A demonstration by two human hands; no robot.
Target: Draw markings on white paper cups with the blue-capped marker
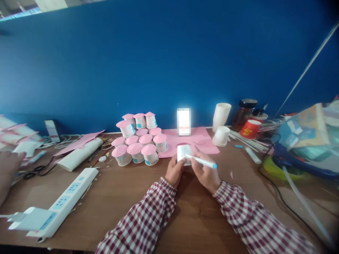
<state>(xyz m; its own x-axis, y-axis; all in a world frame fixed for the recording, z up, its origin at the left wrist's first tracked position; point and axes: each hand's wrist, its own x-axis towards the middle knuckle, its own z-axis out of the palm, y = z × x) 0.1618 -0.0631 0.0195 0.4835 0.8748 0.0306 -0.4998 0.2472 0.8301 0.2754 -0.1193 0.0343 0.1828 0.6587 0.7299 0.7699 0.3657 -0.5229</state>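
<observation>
cup (181, 152), likely thin paper, should be light and easily dented, so i favour a gentle hold on its sides. my left hand (174, 171) grips it at the near edge of the pink sheet (208, 145), and my right hand (206, 175) clasps a marker (202, 161), tip at the cup's drawn-on face.

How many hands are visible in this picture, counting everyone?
3. The left hand holds a white cup near the middle; the right hand, beside it, holds a marker; another person's hand, partly cut off, is at the left edge.
</observation>
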